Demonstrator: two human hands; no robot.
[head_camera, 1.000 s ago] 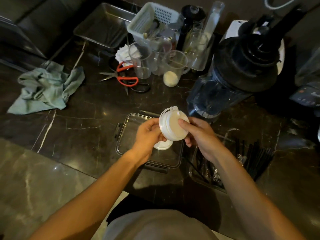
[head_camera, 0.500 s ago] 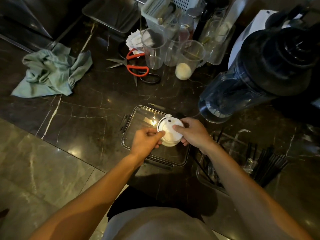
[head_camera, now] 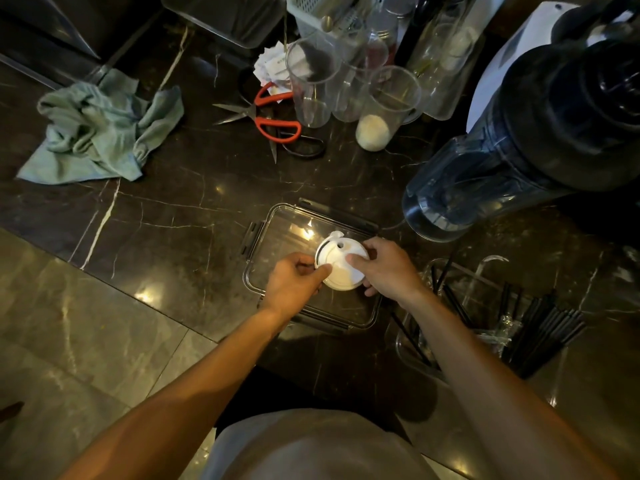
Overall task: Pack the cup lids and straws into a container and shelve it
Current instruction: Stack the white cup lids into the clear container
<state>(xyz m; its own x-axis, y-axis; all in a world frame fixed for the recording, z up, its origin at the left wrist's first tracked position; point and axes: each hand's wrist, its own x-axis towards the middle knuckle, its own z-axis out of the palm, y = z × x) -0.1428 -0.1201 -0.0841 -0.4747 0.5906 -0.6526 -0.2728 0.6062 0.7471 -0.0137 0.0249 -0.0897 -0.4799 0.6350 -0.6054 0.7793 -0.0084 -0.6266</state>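
Note:
A stack of white cup lids [head_camera: 337,266] sits low inside the clear rectangular container [head_camera: 277,230] on the dark marble counter. My left hand [head_camera: 294,285] pinches the stack's left rim and my right hand [head_camera: 388,268] holds its right side with the thumb on top. Black straws [head_camera: 540,336] lie in a bundle at the right, some resting in a second clear tub [head_camera: 485,271] beside my right forearm.
A blender jug [head_camera: 485,174] with a black lid lies close behind the container at right. Red-handled scissors [head_camera: 273,116], several clear cups [head_camera: 388,102] and a white basket [head_camera: 308,8] crowd the back. A green cloth [head_camera: 100,129] lies at the left. The counter edge runs diagonally at lower left.
Both hands have lowered the lids from above the container down into it. The lids went from tilted upright to lying nearly flat.

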